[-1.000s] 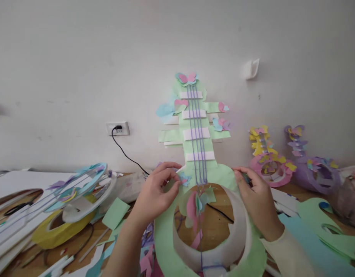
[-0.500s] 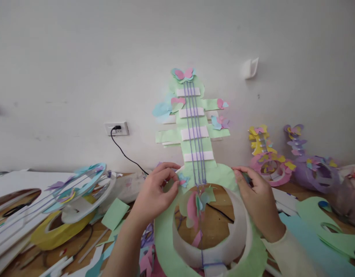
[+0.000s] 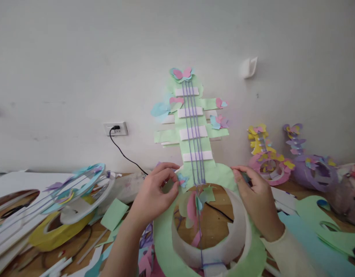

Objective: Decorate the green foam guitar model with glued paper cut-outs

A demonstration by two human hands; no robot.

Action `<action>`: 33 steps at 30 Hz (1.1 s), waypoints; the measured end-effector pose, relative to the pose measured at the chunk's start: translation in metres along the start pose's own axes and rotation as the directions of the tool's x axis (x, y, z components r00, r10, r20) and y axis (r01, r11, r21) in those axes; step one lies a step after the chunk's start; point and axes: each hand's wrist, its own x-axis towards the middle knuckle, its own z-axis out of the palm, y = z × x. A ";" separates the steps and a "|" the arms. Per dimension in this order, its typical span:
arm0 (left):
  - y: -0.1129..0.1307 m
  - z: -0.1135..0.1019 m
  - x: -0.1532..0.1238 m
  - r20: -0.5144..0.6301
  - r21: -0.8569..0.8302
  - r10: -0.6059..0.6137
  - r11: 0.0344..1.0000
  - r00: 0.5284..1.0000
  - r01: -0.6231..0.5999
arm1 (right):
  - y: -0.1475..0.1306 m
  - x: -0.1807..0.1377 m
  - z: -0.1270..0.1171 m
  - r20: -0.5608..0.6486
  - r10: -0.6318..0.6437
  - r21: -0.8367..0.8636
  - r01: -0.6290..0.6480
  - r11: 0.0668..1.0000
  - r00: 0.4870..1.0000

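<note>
A light green paper guitar point(image 3: 195, 142) stands upright in front of me, with purple strings, white frets and pastel paper butterflies. My left hand point(image 3: 156, 194) pinches the left top of its ring-shaped body, fingertips pressing a small blue and pink paper butterfly point(image 3: 182, 179) there. My right hand point(image 3: 255, 198) grips the ring's right top edge, fingers curled over it. Pink and green paper cutouts point(image 3: 195, 204) hang on the strings inside the ring's hole.
A blue, white and yellow paper guitar point(image 3: 70, 200) lies at left among paper scraps. Pink-yellow point(image 3: 267, 161) and purple point(image 3: 313, 167) paper guitars lean on the wall at right. A wall socket point(image 3: 116, 128) with a black cable sits behind. Green and blue paper sheets point(image 3: 318, 227) lie at right.
The green guitar has shifted slightly up and left in view. Both hands keep the same grip.
</note>
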 end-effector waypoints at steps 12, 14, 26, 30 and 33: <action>0.003 -0.001 -0.001 0.005 0.010 0.000 1.000 1.000 0.000 | 0.001 0.000 -0.001 0.004 -0.001 -0.004 0.001 1.000 1.000; 0.003 -0.001 0.000 0.005 0.012 -0.003 1.000 1.000 0.003 | 0.000 0.000 -0.001 0.006 -0.005 0.008 0.005 1.000 1.000; 0.002 -0.004 0.000 0.014 -0.070 -0.019 0.997 1.000 0.019 | -0.001 0.000 -0.001 0.001 -0.004 0.016 0.004 1.000 1.000; 0.002 -0.009 0.000 0.020 -0.160 -0.001 0.987 1.000 0.004 | 0.000 0.000 0.000 0.002 -0.003 0.018 0.003 1.000 1.000; 0.000 -0.010 -0.001 0.028 -0.160 -0.014 0.987 1.000 0.018 | 0.001 0.000 0.001 0.002 -0.013 0.013 0.013 1.000 1.000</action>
